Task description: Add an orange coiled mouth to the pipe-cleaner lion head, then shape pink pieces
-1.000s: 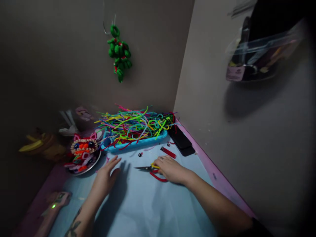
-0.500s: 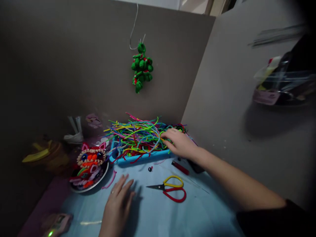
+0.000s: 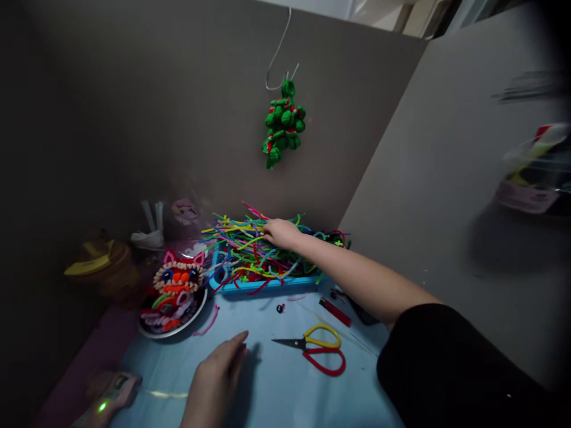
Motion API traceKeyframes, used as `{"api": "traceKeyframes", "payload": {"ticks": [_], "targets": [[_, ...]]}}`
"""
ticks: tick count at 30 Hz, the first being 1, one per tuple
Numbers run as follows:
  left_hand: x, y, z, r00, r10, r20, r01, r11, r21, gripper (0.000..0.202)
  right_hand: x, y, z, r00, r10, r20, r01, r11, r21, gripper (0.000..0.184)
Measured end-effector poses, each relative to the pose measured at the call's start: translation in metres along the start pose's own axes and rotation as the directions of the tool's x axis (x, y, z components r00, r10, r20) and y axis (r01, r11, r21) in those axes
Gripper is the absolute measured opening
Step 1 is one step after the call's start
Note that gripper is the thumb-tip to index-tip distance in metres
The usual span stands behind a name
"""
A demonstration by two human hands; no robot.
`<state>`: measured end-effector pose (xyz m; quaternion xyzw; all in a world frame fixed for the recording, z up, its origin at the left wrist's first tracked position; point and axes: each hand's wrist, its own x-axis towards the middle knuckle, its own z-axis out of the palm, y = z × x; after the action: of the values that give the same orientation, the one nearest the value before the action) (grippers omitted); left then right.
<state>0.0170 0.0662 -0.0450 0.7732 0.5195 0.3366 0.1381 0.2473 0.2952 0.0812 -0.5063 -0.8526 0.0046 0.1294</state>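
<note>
My right hand (image 3: 280,233) reaches over the blue tray (image 3: 267,286) at the back of the table, its fingers closed down among the heap of coloured pipe cleaners (image 3: 250,249); which strand it grips is hidden. My left hand (image 3: 218,371) rests flat on the light blue table cover (image 3: 267,392) near the front, fingers together and stretched, holding nothing. The scissors (image 3: 319,351), with one yellow and one red handle, lie on the cover to the right of my left hand, blades pointing left.
A plate (image 3: 172,309) with a red pipe-cleaner figure sits left of the tray. A red lighter (image 3: 334,312) and a black bead (image 3: 279,308) lie near the tray. A green ornament (image 3: 283,122) hangs on the grey partition. A device with a green light (image 3: 109,395) lies front left.
My right hand let go of the scissors, went up to the tray, then slid left across the pipe cleaners. My left hand stayed flat on the cover. The view tilted upward.
</note>
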Motion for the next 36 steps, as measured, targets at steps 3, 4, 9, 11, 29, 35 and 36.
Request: {"api": "traceKeyframes", "payload": {"ticks": [3,4,9,11,29,35,36], "targets": [[0.001,0.005,-0.008,0.998,-0.016,-0.06,0.019,0.999,0.035,0.03,0.006,0.001,0.0,0.998,0.052,-0.033,-0.051,0.998,0.028,0.011],[0.002,0.005,-0.01,0.995,0.005,-0.098,0.001,0.998,0.064,0.03,0.008,0.003,-0.004,0.996,0.068,-0.061,-0.065,0.997,0.044,0.012],[0.005,0.001,-0.008,0.975,0.079,-0.208,-0.065,0.995,0.072,0.033,0.003,0.013,-0.033,0.945,0.165,-0.281,-0.142,0.985,0.099,0.022],[0.002,-0.002,-0.005,0.979,0.097,-0.18,-0.093,0.995,0.03,0.045,0.0,0.016,-0.042,0.896,0.192,-0.4,-0.145,0.979,0.146,0.023],[0.001,0.004,-0.002,0.972,0.123,-0.199,-0.106,0.99,0.09,0.058,0.006,0.036,-0.051,0.905,0.306,-0.296,-0.255,0.946,0.201,0.027],[0.0,0.004,0.0,0.974,0.151,-0.171,-0.136,0.986,0.094,0.054,-0.008,0.032,-0.028,0.968,0.245,-0.045,-0.235,0.959,0.156,0.009],[0.0,0.004,0.0,0.973,0.154,-0.169,-0.139,0.985,0.1,0.052,-0.012,0.032,-0.025,0.973,0.23,-0.004,-0.227,0.963,0.148,0.008]]}}
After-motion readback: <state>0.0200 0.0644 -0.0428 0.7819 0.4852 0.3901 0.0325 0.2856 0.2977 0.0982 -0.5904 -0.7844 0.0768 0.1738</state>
